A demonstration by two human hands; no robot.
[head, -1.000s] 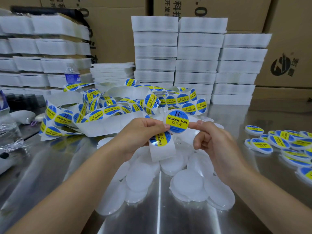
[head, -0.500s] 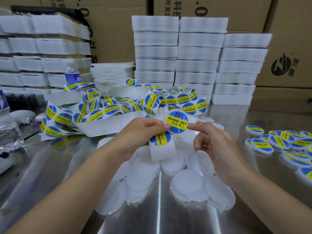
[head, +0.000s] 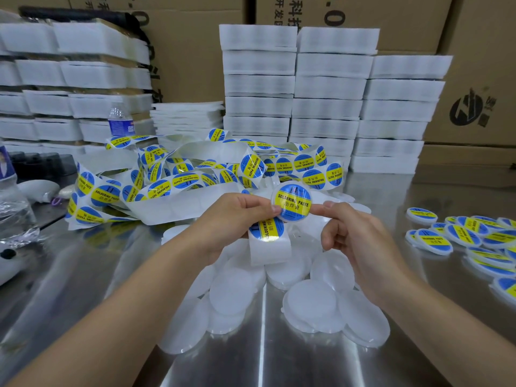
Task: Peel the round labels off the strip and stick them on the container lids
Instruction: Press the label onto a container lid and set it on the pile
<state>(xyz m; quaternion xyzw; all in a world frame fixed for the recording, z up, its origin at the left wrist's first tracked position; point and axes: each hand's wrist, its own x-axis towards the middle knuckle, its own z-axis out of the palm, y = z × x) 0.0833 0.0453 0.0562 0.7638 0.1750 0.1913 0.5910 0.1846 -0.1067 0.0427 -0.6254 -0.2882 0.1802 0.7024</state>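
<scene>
Above the pile of bare lids [head: 310, 305], both hands hold one labelled lid [head: 294, 202] up, face to the camera. Its blue and yellow sticker reads SOLDERING PASTE. The left hand [head: 234, 216] pinches the lid's left rim with the thumb. The same hand also grips the free end of the strip [head: 269, 247], which hangs down just over the pile with the next label [head: 266, 229] on it. The right hand [head: 360, 241] nips the lid's right rim with its fingertips, and the other fingers are curled in toward the palm.

The pile lies on the shiny steel bench [head: 265, 364], with the white discs overlapping one another. Behind the pile and to its left, the rest of the strip [head: 195, 180] lies in a loose tangle, partly still carrying labels and partly bare backing. Well to the right of the pile, finished lids [head: 460, 236] with stickers on them are scattered flat on the bench. Beyond the tangle, farther back from the pile, stand stacks of white foam trays [head: 326, 88], with a water bottle [head: 120, 118] at the back left. Cardboard boxes [head: 474, 79] stand behind everything.
</scene>
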